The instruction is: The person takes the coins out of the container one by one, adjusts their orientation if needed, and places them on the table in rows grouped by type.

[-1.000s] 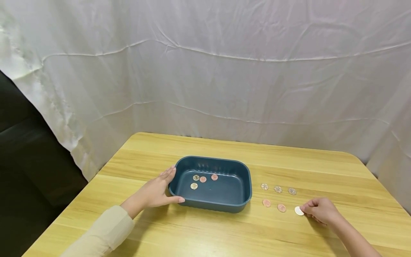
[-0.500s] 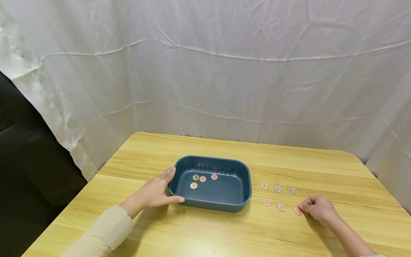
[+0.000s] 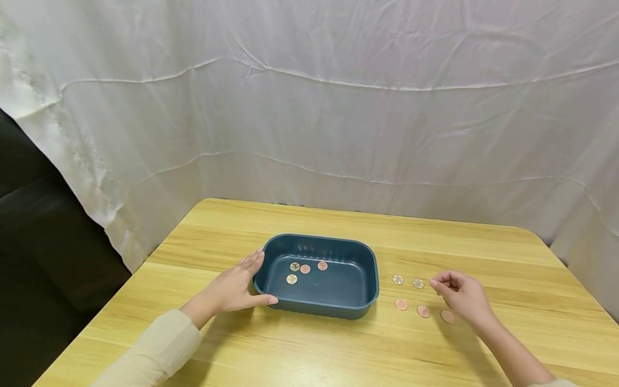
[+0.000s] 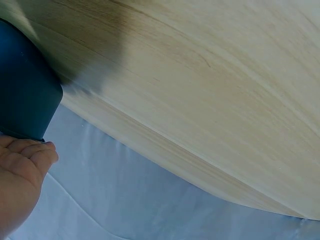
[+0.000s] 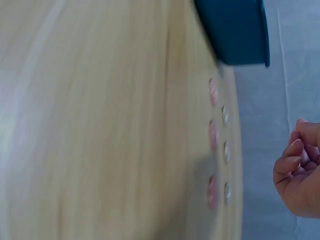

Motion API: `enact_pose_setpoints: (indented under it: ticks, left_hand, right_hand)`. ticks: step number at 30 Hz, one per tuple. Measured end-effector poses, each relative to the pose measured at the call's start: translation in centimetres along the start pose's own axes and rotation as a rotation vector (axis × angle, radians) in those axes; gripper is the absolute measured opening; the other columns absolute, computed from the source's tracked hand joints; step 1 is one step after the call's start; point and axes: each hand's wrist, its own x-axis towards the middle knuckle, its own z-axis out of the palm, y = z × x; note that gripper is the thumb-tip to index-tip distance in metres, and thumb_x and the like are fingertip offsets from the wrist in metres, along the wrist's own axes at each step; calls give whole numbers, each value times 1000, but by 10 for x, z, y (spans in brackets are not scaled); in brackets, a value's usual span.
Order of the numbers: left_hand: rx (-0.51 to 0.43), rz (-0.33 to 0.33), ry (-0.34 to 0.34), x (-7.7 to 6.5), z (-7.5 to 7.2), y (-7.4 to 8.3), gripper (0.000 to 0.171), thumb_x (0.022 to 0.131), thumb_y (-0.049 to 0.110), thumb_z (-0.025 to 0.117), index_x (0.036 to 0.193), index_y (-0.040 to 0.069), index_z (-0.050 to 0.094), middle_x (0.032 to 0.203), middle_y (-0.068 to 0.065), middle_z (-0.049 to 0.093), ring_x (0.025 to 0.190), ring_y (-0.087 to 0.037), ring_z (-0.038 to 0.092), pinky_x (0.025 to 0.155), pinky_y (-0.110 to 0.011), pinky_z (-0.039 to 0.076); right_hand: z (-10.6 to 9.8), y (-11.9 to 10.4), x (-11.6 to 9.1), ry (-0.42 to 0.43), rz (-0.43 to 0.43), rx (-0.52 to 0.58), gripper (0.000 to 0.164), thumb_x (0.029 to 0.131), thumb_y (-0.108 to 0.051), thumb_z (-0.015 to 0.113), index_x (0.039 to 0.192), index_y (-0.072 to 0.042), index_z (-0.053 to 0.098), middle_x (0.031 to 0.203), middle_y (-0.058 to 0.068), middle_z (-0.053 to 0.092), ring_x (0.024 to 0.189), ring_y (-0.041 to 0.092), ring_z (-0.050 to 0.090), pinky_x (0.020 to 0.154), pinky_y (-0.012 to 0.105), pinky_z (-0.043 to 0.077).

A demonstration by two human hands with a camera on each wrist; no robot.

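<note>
Six coins (image 3: 423,311), two rows, near the raised right hand (image 3: 460,297)

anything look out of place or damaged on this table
Nothing stands out. The dark teal bin sits upright with no visible damage, the left hand at one end. The copper-coloured coins and silver-coloured coins beside it lie in two neat rows; the four coins inside are just loosely scattered.

Ten coins are counted: four (image 3: 305,269) in one blue bin (image 3: 316,310), with three reddish coins (image 5: 214,135) near and three silvery coins (image 5: 227,152) far on the table (image 3: 290,355) at right.
</note>
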Motion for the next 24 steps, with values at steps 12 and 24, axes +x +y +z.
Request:
enact_pose_setpoints:
  ticks: [12,24]
  left_hand:
    - [8,10,9,0,1,-2,106,74,69,58,144,-4,26,151,-20,24,138,-38,28,108,-52,32]
    - [2,10,11,0,2,-1,106,74,69,58,144,-4,25,152,-19,24,138,-37,28,108,-51,32]
  right_hand:
    - [28,-47,7,37,-160,234,19,89,-11,61,91,8,60,62,-10,49,52,3,42,44,20,39]
    - [60,-79,19,4,-222,355,14,86,-5,63,86,9,61,60,-7,49,51,4,44,47,19,40]
